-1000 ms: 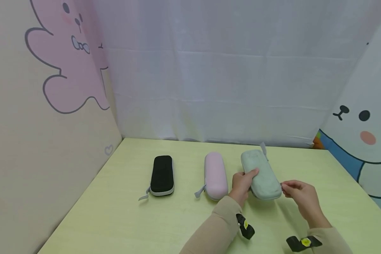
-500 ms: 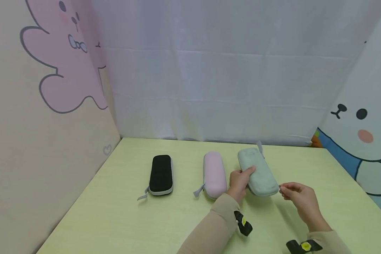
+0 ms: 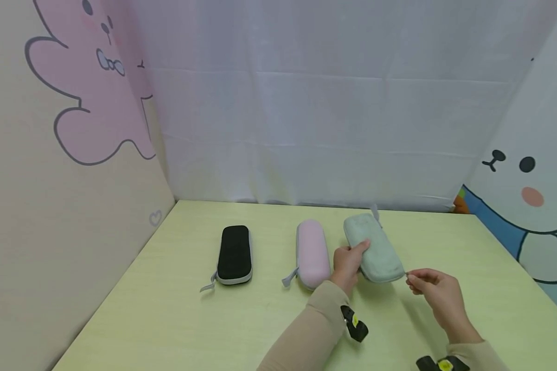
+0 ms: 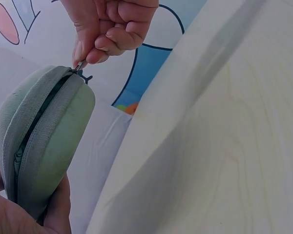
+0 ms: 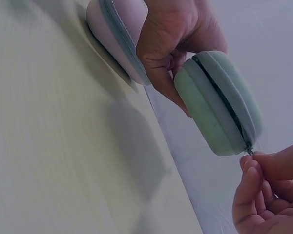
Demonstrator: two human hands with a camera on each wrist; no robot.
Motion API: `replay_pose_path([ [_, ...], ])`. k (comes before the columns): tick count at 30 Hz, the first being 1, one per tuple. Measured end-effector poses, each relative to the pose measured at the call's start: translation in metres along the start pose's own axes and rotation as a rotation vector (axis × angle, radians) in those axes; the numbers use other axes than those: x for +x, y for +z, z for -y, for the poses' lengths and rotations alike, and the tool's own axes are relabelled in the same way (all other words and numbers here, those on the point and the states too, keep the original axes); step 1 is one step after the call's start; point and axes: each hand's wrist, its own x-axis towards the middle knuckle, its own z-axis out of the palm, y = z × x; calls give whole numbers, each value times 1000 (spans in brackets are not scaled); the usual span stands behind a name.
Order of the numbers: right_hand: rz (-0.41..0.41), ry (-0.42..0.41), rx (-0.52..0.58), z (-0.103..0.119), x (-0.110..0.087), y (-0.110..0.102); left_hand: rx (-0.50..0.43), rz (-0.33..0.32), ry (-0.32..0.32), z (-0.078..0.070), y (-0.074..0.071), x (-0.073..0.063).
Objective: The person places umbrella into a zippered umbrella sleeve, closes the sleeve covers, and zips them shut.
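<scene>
My left hand (image 3: 349, 265) grips a pale green zippered case (image 3: 375, 252) by its left side, thumb on top. The case is tilted and held over the table, its shadow below. At its near right corner, my right hand (image 3: 438, 293) pinches the small metal zipper pull (image 4: 79, 67) between thumb and forefinger. A narrow dark gap runs along the zipper (image 5: 223, 100) behind the pull, between two grey bands. A fabric loop (image 3: 375, 211) sticks up from the far end. To the left, a pink zippered case (image 3: 313, 252) lies close to my left wrist.
A black zippered case (image 3: 235, 252) with a grey edge and loop lies further left on the pale yellow table (image 3: 167, 319). A white curtain (image 3: 278, 103) hangs behind the table. Cartoon-printed panels (image 3: 97, 113) stand at both sides.
The green case and both hands have shifted slightly left and away, with the right hand keeping its pinch on the zipper pull. The pink and black cases stay put.
</scene>
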Motion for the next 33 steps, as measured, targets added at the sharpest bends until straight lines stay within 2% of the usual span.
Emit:
replay_pose_path([
  [11,-8,-22,35,30,-31,12,-13,-33,27,-1,-2,-2],
  [19,-51,6,41,51,-48,26,-8,-55,35,0,-3,-3],
  [24,-73,20,62,56,-52,31,-22,-71,27,1,-2,-4],
  [33,-58,-2,57,57,-58,41,-48,-94,22,2,-1,-3],
])
